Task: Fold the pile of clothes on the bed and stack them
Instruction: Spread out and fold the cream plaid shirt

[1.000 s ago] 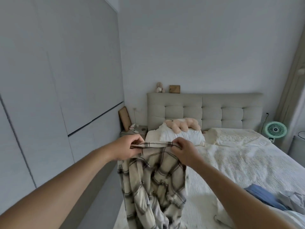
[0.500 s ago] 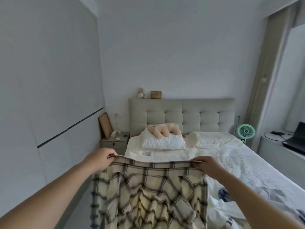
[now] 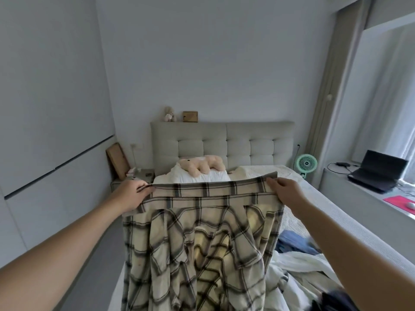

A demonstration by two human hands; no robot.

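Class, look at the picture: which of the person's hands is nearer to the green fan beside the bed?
Right. The right hand grips the plaid garment's top edge on the side of the green fan, which stands beyond it by the headboard. The left hand holds the opposite end, across the garment's width from the fan.

Both arms out; left hand (image 3: 132, 192) & right hand (image 3: 286, 191) pinching, held apart.

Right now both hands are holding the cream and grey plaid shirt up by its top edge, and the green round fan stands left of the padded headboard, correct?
Not quite. The head view shows the green round fan on the right of the padded headboard, not the left. The rest holds: the left hand and right hand hold the cream and grey plaid shirt up by its top edge.
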